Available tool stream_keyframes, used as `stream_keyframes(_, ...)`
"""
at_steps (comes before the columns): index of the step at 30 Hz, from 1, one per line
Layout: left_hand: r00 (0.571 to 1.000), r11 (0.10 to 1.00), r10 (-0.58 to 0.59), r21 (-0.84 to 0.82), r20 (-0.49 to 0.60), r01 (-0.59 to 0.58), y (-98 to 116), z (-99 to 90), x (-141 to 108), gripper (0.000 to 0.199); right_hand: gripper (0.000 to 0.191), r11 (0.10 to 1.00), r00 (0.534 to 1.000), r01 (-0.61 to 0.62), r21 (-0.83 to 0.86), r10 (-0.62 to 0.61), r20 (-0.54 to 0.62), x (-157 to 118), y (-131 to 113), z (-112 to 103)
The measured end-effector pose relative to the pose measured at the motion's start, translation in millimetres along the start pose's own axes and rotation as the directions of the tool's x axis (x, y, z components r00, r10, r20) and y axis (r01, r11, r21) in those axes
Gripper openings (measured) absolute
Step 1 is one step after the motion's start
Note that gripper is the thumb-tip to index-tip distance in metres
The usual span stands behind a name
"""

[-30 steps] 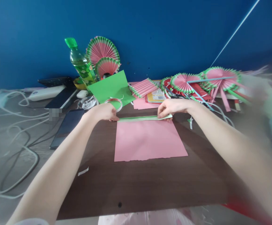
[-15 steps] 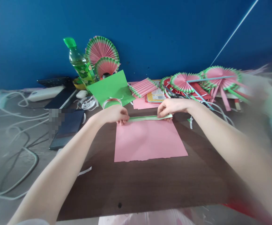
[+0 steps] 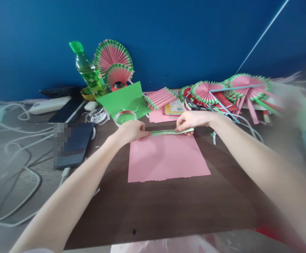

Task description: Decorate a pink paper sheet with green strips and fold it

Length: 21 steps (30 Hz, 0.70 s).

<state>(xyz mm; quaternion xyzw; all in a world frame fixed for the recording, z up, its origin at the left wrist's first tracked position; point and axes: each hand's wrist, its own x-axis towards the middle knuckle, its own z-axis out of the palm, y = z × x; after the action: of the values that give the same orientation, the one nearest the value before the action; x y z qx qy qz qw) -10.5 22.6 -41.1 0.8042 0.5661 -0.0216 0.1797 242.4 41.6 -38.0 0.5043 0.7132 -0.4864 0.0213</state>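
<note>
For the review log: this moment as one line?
left hand: pressing thin green paper strip | right hand: pinching strip | under: pink paper sheet

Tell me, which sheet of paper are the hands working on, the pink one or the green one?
The pink sheet, flat on the dark board. Both hands press a green strip along its far edge. The green sheet lies farther back, untouched.

A pale green strip (image 3: 168, 132) edges a plain pink sheet (image 3: 167, 159) on the dark brown woodgrain table (image 3: 168, 211), with a bright green sheet (image 3: 123, 100), pink green-rimmed pleated fans (image 3: 113, 56) and a deep blue wall (image 3: 168, 35) behind.
</note>
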Motion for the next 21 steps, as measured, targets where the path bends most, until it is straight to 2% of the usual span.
stream_keyframes(3, 1.000, 1.000, 0.013, 0.016, 0.000, -0.013, 0, -1.2, 0, 0.030, 0.031, 1.000, 1.000, -0.003, -0.009, 0.002, -0.002, 1, 1, 0)
stream_keyframes(6, 0.994, 0.994, 0.091, 0.062, -0.066, -0.087, 3, 0.0, -2, 0.018, 0.031, 1.000, 1.000, 0.006, -0.024, -0.007, -0.005, 0, -3, 1)
stream_keyframes(8, 0.967, 0.974, 0.217, 0.092, -0.136, -0.205, 9, 5.3, -4, 0.013, 0.031, 0.999, 1.000, -0.002, -0.040, 0.001, -0.022, -1, -6, 1)
stream_keyframes(10, 0.909, 0.940, 0.340, 0.115, -0.241, -0.321, 17, 15.1, -6, 0.021, 0.030, 0.999, 0.999, -0.017, -0.050, 0.015, -0.042, -2, -8, 2)
stream_keyframes(12, 0.856, 0.942, 0.335, 0.104, -0.394, -0.320, 25, 27.6, -8, 0.029, 0.029, 0.998, 0.999, -0.022, -0.050, 0.020, -0.044, -3, -9, 2)
stream_keyframes(13, 0.846, 0.943, 0.322, 0.071, -0.424, -0.324, 28, 33.7, -8, 0.032, 0.029, 0.999, 0.999, -0.021, -0.048, 0.019, -0.038, -3, -10, 2)
stream_keyframes(17, 0.844, 0.930, 0.279, -0.091, -0.458, -0.356, 32, 48.4, -7, 0.041, 0.030, 0.999, 1.000, -0.013, -0.049, 0.012, -0.017, -5, -11, 2)
stream_keyframes(21, 0.837, 0.912, 0.302, -0.117, -0.457, -0.393, 27, 49.2, -5, 0.040, 0.029, 0.998, 0.999, -0.031, -0.058, 0.029, -0.028, -8, -15, 2)
